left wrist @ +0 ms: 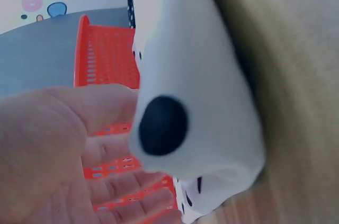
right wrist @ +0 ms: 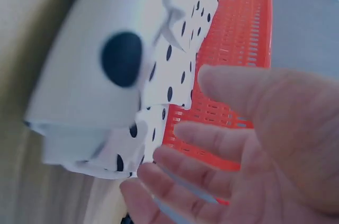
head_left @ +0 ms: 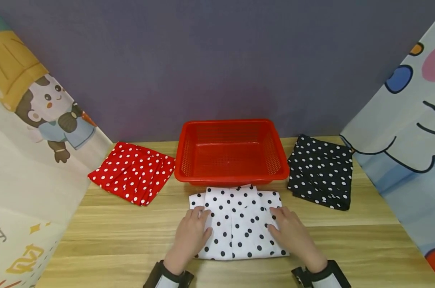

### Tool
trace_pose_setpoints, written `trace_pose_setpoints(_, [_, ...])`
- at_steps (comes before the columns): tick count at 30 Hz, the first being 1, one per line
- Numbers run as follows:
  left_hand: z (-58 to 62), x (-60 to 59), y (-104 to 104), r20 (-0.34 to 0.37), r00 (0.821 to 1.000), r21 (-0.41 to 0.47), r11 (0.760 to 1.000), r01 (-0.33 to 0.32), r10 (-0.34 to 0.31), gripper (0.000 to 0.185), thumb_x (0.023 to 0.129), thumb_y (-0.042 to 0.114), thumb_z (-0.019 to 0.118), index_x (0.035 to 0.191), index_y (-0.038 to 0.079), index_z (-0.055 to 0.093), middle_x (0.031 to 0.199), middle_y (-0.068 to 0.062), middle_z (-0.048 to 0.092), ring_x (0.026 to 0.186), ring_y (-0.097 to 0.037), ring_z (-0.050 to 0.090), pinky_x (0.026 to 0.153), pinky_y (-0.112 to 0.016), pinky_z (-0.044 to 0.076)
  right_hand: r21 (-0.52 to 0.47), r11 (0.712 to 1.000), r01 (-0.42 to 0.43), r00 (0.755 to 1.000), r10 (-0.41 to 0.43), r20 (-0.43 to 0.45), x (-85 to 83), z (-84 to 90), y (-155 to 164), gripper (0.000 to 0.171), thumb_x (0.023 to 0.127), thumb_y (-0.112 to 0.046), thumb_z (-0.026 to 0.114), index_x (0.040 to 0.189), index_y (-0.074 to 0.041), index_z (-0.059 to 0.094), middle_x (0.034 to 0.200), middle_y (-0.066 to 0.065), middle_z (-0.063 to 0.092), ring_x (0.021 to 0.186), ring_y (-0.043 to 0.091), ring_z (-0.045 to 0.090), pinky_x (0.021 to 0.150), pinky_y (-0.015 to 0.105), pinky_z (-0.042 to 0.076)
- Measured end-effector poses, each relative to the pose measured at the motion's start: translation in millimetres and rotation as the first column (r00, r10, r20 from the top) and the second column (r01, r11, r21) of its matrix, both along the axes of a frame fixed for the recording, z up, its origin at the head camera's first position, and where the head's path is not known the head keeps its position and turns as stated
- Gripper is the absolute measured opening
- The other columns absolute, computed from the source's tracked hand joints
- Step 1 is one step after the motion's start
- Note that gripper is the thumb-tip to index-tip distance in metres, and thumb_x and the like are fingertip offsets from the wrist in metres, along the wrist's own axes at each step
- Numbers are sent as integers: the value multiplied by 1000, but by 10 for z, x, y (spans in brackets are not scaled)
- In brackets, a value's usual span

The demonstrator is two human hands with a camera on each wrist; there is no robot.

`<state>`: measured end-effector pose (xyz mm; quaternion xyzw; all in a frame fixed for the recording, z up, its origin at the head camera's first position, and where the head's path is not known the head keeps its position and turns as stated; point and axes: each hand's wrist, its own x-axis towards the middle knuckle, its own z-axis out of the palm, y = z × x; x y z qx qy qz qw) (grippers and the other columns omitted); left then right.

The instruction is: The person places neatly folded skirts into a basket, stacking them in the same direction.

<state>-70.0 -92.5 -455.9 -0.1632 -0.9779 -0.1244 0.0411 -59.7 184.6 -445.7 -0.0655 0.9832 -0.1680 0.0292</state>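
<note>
A white cloth with black dots (head_left: 244,228), folded into layers, lies on the table in front of me. My left hand (head_left: 190,234) is over its left side, thumb and fingers loosely extended. In the left wrist view, the thumb (left wrist: 108,102) reaches behind the cloth's thick folded edge (left wrist: 196,113), so its tip is hidden. Over the right side is my right hand (head_left: 293,232), with its fingers spread. The right wrist view shows those fingers (right wrist: 212,139) relaxed beside the folded cloth (right wrist: 95,86), with no pinch visible.
Just behind the white cloth stands a red plastic basket (head_left: 228,176) with perforated sides. A folded red cloth with white dots (head_left: 132,172) lies to its left, and a folded black cloth with white dots (head_left: 322,172) to its right. A grey panel (head_left: 217,60) rises behind.
</note>
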Motion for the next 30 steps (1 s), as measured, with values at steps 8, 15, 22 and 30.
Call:
trace_pose_setpoints(8, [25, -126, 7, 101, 974, 35, 978, -205, 200, 54, 73, 28, 76, 116, 1, 59, 107, -19, 56, 83, -26, 52, 58, -32, 50, 11, 996, 90, 992, -90, 86, -135, 26, 0, 60, 82, -27, 66, 130, 3, 45, 123, 28, 46, 104, 44, 49, 83, 55, 45])
trace_pose_setpoints(15, [44, -199, 15, 178, 942, 25, 956, -292, 283, 59, 68, 30, 79, 109, -6, 58, 96, -21, 53, 71, -25, 51, 53, -33, 47, 33, 992, 125, 976, -129, 176, -190, 47, -26, 68, 82, -32, 65, 129, 12, 41, 122, 32, 42, 99, 45, 49, 79, 54, 47])
trace_pose_setpoints(22, [76, -216, 47, 330, 891, 16, 942, -334, 311, 66, 64, 27, 82, 109, -13, 56, 98, -23, 47, 62, -24, 48, 49, -33, 45, 60, 987, 152, 961, -162, 225, -196, -45, -32, 73, 81, -32, 66, 128, 16, 38, 120, 34, 38, 88, 42, 51, 69, 49, 50])
trace_pose_setpoints(30, [51, -223, 95, 314, 896, -2, 944, -329, 313, 62, 66, 23, 81, 109, -13, 54, 99, -24, 48, 59, -23, 48, 48, -32, 46, 54, 985, 165, 967, -172, 189, -177, -136, -75, 72, 81, -27, 67, 128, 16, 35, 118, 33, 38, 81, 36, 51, 69, 44, 50])
